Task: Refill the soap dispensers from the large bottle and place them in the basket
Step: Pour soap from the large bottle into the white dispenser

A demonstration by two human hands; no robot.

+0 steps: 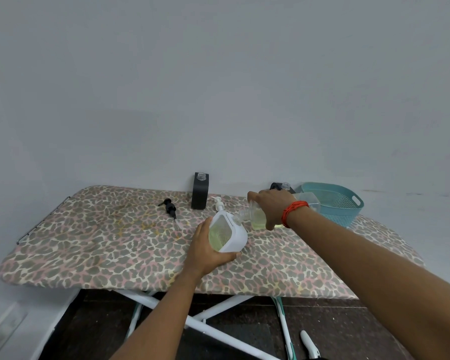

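— And the dispenser?
— White dispenser (227, 235), tilted, on the near middle of the board (102, 245). Gripped by the left hand (205, 252), fingers curled under the base, thumb up the side. Boxy plastic with rounded corners; clear window showing yellow-green soap.

— Bottle?
— Clear bottle (257, 216), lying almost level, neck pointing at the dispenser's open top. Touching or not: cannot tell. Clasped from above by the right hand (273, 207), which hides most of the body. Pale soap pooled low inside. Red thread (294, 210) around that wrist.

— Pumps?
— White pump (218, 203) just behind the dispenser, lower part hidden. Black pump (170, 207) lying flat to the left, clear tube trailing toward the front.

— Further out?
— Black dispenser (200, 190), upright, rectangular, matt, with a bare clear threaded neck. Second black one (278, 187) behind the right hand, mostly covered. Teal basket (340, 203) on the board's far right, perforated plastic, slot handle.

— Board itself?
— Leopard-print fabric cover, white crossed legs below. Wall socket (0, 336) at the lower left. White object (308, 344) on the dark floor, cut off by the frame edge, hard to make out.
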